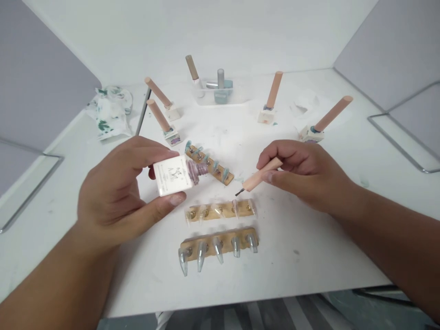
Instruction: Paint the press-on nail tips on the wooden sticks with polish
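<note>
The bottle (173, 175) lies on its side in the air above the middle of the table (309, 256), its open neck pointing right. The left hand (117, 201) grasps it, thumb under the white body and fingers over the top; the label is too small to read. The right hand (302, 176) pinches the brush (256, 180) by its wooden handle, fingers curled tight so most of the handle is hidden. The dark tip points down and left, near the bottle's neck but apart from it.

Below the brush lies a clear strip (220, 210) of nail tips (they are see-through and hard to count). Toward the near edge lies a pointed strip (218, 245), and behind the bottle a teal strip (209, 164), its left end partly covered.

Further back stand four capped bottles: two (167, 123) toward the left, two (270, 103) toward the right. At the far edge a tray (206, 97) holds more bottles, blurred. A stained tissue (112, 110) sits at the far left corner. Both forearms are cut off by the picture's bottom.
</note>
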